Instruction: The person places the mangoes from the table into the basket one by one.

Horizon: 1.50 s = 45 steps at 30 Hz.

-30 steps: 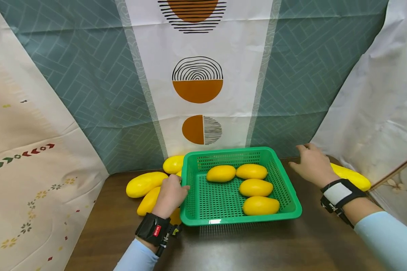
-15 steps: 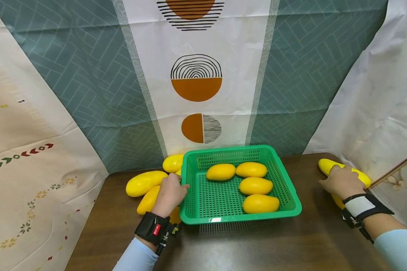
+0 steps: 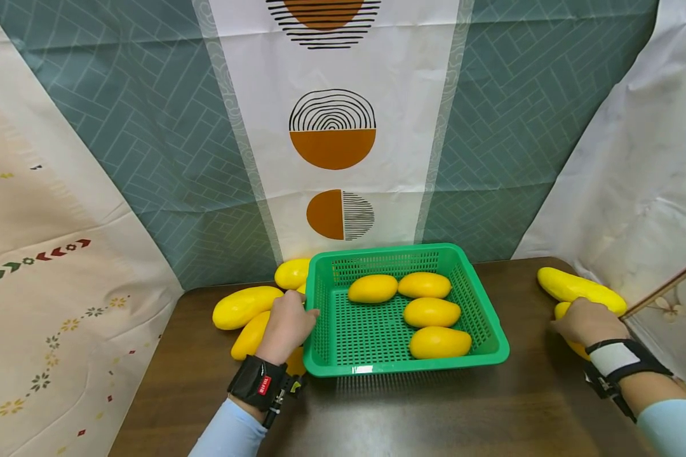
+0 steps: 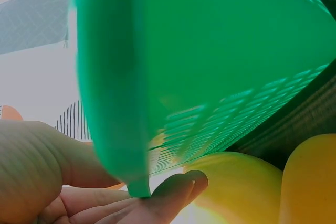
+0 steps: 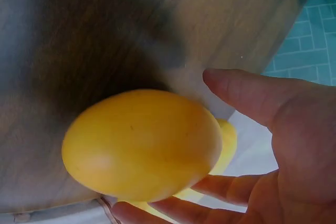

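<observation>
My left hand (image 3: 288, 327) grips the left rim of a green plastic basket (image 3: 406, 370); in the left wrist view the thumb and fingers (image 4: 157, 203) pinch the rim from both sides. Inside the basket lie several mangoes (image 3: 431, 313), mostly toward its right side. On the far right, my right hand (image 3: 591, 327) reaches over another mango (image 5: 142, 145) on the table. The right wrist view shows its thumb (image 5: 236, 90) spread away from the mango, while the other fingers lie along the fruit's far side. A longer yellow fruit (image 3: 580, 289) rests just behind it.
Several yellow fruits (image 3: 246, 308) lie left of the basket, partly hidden by the left hand and the basket wall. A patterned cloth (image 3: 343, 216) hangs behind the brown table (image 3: 411, 412), with pale cloth at both sides.
My right hand has moved rightward and down from beside the basket to the mango at the far right. The left hand stays on the rim, and the basket keeps its place.
</observation>
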Available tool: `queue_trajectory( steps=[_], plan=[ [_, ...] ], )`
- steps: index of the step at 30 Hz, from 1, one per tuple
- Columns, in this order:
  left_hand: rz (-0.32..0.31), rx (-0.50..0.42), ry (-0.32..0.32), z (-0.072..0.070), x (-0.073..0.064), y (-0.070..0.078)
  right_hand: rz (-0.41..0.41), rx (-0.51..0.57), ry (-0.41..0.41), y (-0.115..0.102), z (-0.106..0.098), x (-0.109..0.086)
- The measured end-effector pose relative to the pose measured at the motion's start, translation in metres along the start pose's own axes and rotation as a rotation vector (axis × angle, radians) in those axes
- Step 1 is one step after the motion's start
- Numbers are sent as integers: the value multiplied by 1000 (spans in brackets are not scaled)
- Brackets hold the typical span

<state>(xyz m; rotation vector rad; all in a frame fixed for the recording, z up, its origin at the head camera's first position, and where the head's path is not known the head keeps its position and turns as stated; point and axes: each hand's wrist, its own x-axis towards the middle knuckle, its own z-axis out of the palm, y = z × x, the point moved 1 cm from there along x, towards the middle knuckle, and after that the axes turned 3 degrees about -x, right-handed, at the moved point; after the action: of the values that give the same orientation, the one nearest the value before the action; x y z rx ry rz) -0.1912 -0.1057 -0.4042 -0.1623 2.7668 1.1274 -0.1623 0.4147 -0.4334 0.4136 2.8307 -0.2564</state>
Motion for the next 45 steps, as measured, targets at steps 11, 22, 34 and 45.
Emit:
queue_trajectory(
  steps=[11,22,34,45],
  plan=[
    [11,-25,-5,0,-1,-1,-30,7,56,-3,7,-1],
    [8,-25,8,0,0,-1,-109,20,128,-11,12,-1],
    [9,-34,5,0,-1,-1,-263,4,222,-35,12,-1],
    [12,-37,0,-1,-1,-1,-354,7,349,-65,-6,1]
  ],
)
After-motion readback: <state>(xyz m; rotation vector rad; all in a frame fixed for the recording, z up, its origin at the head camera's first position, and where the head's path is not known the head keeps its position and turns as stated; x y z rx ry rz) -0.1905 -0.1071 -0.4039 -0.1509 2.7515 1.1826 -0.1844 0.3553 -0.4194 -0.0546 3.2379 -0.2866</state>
